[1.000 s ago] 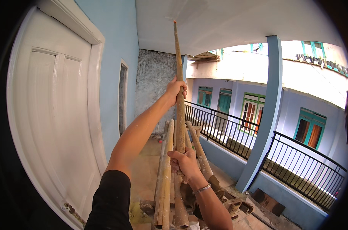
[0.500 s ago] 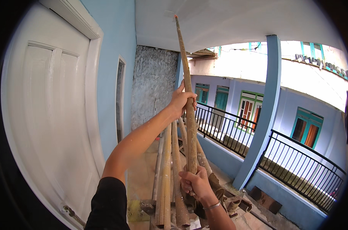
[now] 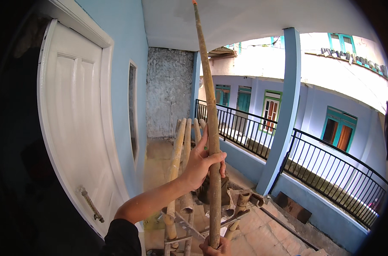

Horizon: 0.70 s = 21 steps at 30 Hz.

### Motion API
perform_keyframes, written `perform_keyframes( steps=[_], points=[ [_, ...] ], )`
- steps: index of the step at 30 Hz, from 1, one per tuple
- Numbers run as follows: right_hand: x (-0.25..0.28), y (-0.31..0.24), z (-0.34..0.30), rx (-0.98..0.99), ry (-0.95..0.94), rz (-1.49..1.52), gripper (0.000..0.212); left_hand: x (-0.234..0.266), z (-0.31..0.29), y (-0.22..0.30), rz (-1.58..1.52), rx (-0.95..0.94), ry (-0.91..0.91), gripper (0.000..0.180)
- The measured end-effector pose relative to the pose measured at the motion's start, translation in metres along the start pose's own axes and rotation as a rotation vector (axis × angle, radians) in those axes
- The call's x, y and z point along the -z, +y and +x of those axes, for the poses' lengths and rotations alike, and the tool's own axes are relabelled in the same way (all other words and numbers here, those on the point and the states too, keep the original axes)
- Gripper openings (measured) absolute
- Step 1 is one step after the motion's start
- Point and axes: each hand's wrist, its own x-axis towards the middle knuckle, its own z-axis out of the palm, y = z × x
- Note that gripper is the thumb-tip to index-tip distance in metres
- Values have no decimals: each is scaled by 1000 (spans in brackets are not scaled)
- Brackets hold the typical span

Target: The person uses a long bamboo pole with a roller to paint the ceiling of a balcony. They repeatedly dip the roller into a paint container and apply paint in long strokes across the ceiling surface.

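Observation:
A long, tapering bamboo pole stands nearly upright in front of me, its thin orange-red tip against the ceiling's outline; I cannot tell whether they touch. Partway up, my left hand is closed around the pole, thumb across the front. My right hand grips its lower part at the bottom edge of the view, where the pole's end is hidden. Behind the left forearm, several other bamboo poles lie lengthwise on a low bamboo stand.
On the left are a white door with a long handle and a light-blue wall. A blue post and black railing line the right side. A brown block rests by the low wall. The white ceiling spans overhead.
Both hands and the pole sit lower in the view, the right hand now at its bottom edge. The pole's tip has reached the top edge. The view has shifted, showing more of the stand.

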Motion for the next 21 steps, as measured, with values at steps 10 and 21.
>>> perform_keyframes(
  steps=[10,21],
  points=[
    [0,-11,-19,7,1,30,20,-23,1,0,-31,32,-10,100],
    [-34,-24,141,-70,-102,139,20,85,115,20,46,-51,28,96]
  ],
)
